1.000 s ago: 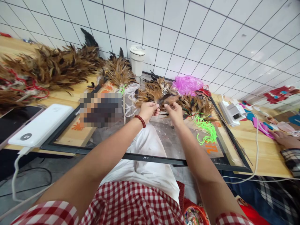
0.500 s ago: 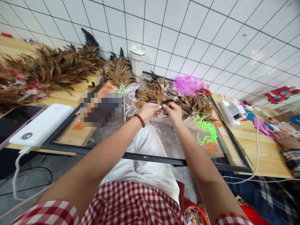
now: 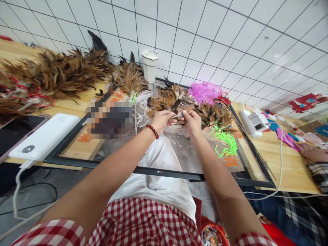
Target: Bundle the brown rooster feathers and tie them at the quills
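My left hand (image 3: pixel 162 122), with a dark red bead bracelet (image 3: pixel 152 131) on its wrist, is closed in a pinch on a dark feather (image 3: pixel 176 104) whose pale quill end shows at the fingertips. A short gap to the right, my right hand (image 3: pixel 192 123) pinches a small brown feather (image 3: pixel 189 109) between thumb and forefinger. Just beyond both hands lies a pile of brown feathers (image 3: pixel 162 102). Another feather bunch (image 3: pixel 216 114) rests to the right, beside bright green strings (image 3: pixel 227 141). All this is on a clear panel with a black frame (image 3: pixel 164 173).
At the back stand a white cup (image 3: pixel 150 66) and a crumpled pink plastic bag (image 3: pixel 206 93). Large feather bundles (image 3: pixel 58 73) fill the left, near a white power bank (image 3: pixel 46 136) and a phone (image 3: pixel 19 131). Another person's hand (image 3: pixel 311 153) rests at the far right, near a white cable (image 3: pixel 282 153).
My hands have moved slightly apart, the right one shifting to the right. A dark feather and a brown feather now show separately at the fingertips.
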`<state>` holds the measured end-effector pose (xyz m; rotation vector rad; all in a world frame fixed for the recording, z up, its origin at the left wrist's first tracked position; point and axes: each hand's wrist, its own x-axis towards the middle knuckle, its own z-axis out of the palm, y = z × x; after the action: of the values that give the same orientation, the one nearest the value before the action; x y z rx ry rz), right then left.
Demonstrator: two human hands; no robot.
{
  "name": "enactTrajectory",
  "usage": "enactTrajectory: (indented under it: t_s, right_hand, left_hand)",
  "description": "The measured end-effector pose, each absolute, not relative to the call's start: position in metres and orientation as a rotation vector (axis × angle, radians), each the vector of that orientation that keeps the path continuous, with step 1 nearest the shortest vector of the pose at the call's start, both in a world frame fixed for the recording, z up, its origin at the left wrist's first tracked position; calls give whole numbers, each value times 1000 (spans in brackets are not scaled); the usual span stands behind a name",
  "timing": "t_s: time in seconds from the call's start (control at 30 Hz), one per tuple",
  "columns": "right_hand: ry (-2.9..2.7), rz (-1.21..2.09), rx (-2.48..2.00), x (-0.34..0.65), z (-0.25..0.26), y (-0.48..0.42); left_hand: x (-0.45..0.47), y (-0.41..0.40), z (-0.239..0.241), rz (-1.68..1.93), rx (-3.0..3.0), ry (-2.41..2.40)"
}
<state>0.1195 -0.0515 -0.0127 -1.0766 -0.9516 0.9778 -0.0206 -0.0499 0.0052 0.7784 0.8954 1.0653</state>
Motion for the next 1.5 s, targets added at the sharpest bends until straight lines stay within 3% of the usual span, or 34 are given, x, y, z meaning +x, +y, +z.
enactTrajectory:
  t_s: [0.47,0.83,1.13,1.33,1.5]
  right_hand:
    - [-1170,945,-1137,114,-15,-53]
    - [-1259,737,-1135,118,-19,-51]
    - [-1329,844,-1099,116,-14,-57]
    - [-1466,604,-1110,120,-15,-56]
    - [-1404,645,-1128,122,-17,-54]
  left_hand:
    - [-18,-44,-4,1086,878,915]
    - [-16,-49,-3,927,1041,931]
    - [-16,-51,0,937,1047,934]
    - [-18,-50,-1,926,1095,940]
    - [-18,-49,-4,939,1081,897]
